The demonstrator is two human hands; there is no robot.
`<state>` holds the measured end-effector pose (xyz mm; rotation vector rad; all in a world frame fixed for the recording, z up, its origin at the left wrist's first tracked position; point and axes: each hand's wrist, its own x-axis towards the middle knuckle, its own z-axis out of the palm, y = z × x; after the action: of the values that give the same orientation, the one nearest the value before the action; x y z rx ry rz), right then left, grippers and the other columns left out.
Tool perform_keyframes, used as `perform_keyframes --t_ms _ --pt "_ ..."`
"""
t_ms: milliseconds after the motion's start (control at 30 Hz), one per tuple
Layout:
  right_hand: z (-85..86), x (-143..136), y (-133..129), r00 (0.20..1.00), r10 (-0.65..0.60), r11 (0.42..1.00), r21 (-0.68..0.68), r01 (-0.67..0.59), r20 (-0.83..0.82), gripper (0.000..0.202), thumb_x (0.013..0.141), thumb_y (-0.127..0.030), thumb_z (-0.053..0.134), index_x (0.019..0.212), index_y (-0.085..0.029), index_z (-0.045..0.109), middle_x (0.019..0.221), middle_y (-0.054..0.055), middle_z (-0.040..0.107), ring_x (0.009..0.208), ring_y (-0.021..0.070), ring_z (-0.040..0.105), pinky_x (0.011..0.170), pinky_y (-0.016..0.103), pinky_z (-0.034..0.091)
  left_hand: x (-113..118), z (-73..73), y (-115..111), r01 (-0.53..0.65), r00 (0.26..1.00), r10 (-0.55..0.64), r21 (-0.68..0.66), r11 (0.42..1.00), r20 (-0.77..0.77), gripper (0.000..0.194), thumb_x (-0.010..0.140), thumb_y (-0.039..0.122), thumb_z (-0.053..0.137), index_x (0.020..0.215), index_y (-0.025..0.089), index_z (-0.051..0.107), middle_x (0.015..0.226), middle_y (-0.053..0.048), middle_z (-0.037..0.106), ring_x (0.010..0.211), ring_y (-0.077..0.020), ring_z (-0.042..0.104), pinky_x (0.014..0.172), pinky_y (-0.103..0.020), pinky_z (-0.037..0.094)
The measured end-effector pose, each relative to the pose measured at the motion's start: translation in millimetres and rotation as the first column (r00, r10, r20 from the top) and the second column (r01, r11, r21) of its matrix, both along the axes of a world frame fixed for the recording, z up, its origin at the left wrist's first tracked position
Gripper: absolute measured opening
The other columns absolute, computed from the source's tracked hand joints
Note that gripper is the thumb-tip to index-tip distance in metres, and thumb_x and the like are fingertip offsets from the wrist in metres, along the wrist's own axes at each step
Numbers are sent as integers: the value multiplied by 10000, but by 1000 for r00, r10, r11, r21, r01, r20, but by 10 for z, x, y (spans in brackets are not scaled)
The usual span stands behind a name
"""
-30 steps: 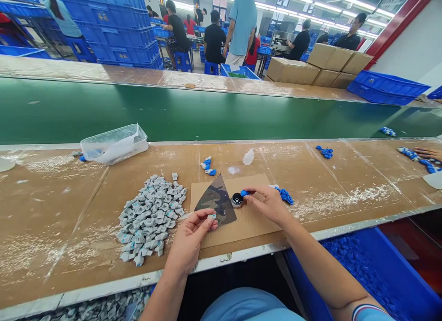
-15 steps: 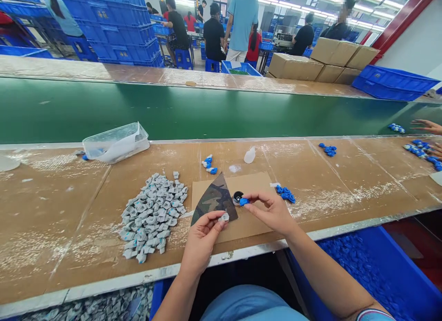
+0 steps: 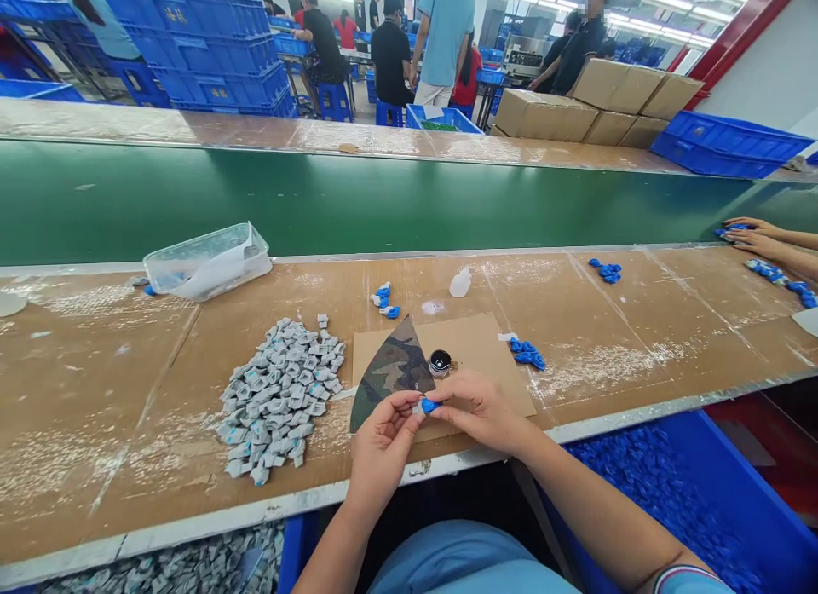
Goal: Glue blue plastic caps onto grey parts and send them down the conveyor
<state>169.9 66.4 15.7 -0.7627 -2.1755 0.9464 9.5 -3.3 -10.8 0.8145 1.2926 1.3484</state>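
Note:
My left hand (image 3: 382, 441) pinches a small grey piece (image 3: 417, 407), mostly covered by the fingertips. Against it, my right hand (image 3: 479, 411) holds a small blue piece (image 3: 429, 404); the two pieces meet over the near edge of a cardboard sheet (image 3: 504, 364). Just beyond the fingers lie a camouflage-patterned fabric piece (image 3: 393, 368) and a round black-and-silver container (image 3: 440, 362). A heap of grey pieces (image 3: 281, 389) is left of the sheet. Several blue pieces (image 3: 527, 353) sit at its right edge, and a few blue-and-white ones (image 3: 385, 301) lie behind it.
A clear plastic tub (image 3: 208, 262) stands at the back left, and a small white bottle (image 3: 460, 281) behind the sheet. A green belt (image 3: 383, 202) runs beyond the table. Another person's hands (image 3: 760, 236) are far right. A blue bin (image 3: 709, 492) is below right.
My right hand has moved left and nearer to me, bringing the blue piece against the grey one. At the far right, the other person's hands have moved onto the pieces by the belt.

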Motion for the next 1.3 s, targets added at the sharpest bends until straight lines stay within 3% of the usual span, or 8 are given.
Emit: perform_keyframes --t_ms 267,567,767,867,967,1033,1133,1300 --pt "53 115 63 990 110 993 41 -114 87 217 901 -353 582 929 -206 738 741 42 695 703 141 642 653 247 514 5 0 -18 105 994 -105 25 994 -17 224 685 283 731 875 196 651 836 -53 708 814 -173 676 765 -290 551" --pt "-125 29 -65 997 -25 1000 -12 24 -73 226 877 -385 613 904 -208 752 725 41 717 653 128 657 613 226 530 0 -12 -15 54 998 -54 -13 998 33 252 662 310 751 830 175 620 774 -27 673 747 -140 652 696 -243 541" --pt "-107 148 -47 996 -50 999 9 50 -68 212 870 -355 624 1000 -221 726 916 53 744 830 155 692 757 263 549 -132 59 39 119 990 -123 -61 991 -63 335 650 379 742 899 188 626 805 -48 705 805 -180 682 768 -299 554" --pt "-83 439 76 947 -321 943 91 319 7 144 873 -273 605 954 -239 719 897 41 745 840 178 685 785 313 541 -323 135 238 57 980 -68 -65 996 -187 367 592 414 755 853 184 636 811 -51 697 823 -191 672 795 -317 549" --pt "-117 783 221 789 -602 789 248 562 126 142 850 -182 583 864 -238 713 841 49 736 811 211 671 753 357 532 -541 242 536 -33 955 10 -73 997 -298 399 542 432 741 830 181 626 801 -50 691 822 -201 664 812 -344 544" --pt "-160 945 294 732 -635 766 331 552 247 153 820 -138 592 857 -231 708 856 57 733 831 230 663 753 371 529 -664 307 754 -67 924 30 -84 994 -382 373 543 422 712 815 184 617 781 -44 686 790 -204 662 808 -365 544" --pt "-216 1031 338 703 -594 801 368 472 391 161 807 -125 599 902 -211 696 899 69 727 859 243 659 759 377 531 -757 350 1063 -91 844 32 -85 992 -535 261 579 349 664 780 192 612 755 -38 685 753 -204 663 798 -379 543" --pt "-236 1017 336 700 -557 828 358 432 446 179 792 -146 594 941 -209 670 876 68 711 819 232 663 731 353 536 -712 318 1382 -107 729 24 -79 991 -684 133 648 237 588 769 184 609 735 -55 702 748 -213 680 784 -379 539"
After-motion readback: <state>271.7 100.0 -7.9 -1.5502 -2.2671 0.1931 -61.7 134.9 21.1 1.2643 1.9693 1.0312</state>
